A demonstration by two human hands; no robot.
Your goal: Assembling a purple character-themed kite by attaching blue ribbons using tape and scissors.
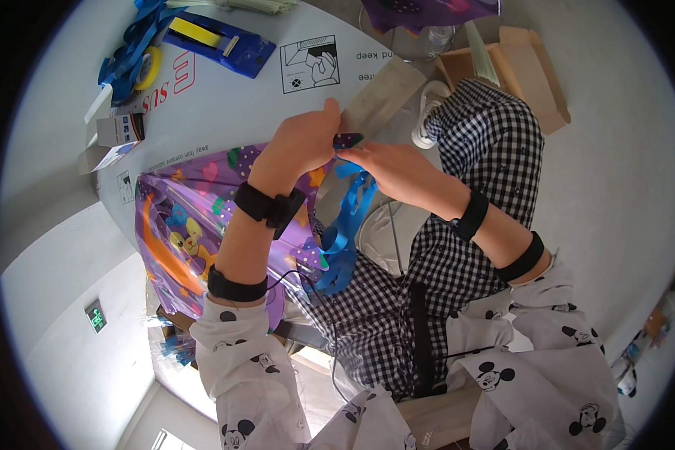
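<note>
A purple plastic kite [210, 180], printed with stars, hearts and a cartoon animal, hangs from the table edge toward my lap. My left hand [300, 142] is closed on its narrow dark-spotted corner, thumb pointing up. From the other side my right hand [409, 172] meets it, fingertips pinched at the same corner where a blue ribbon [341, 236] is gathered. The ribbon dangles in loops below my fingers, over my checkered apron. What exactly lies between my fingertips is partly hidden.
On the grey-white table, a blue tape dispenser [251, 54] with yellow tape stands beside a yellow tape roll [149, 69], more blue ribbon [120, 75] and a small box [120, 131]. Thin white sticks [255, 6] lie at the far edge. An open cardboard box [536, 79] is beyond my knee.
</note>
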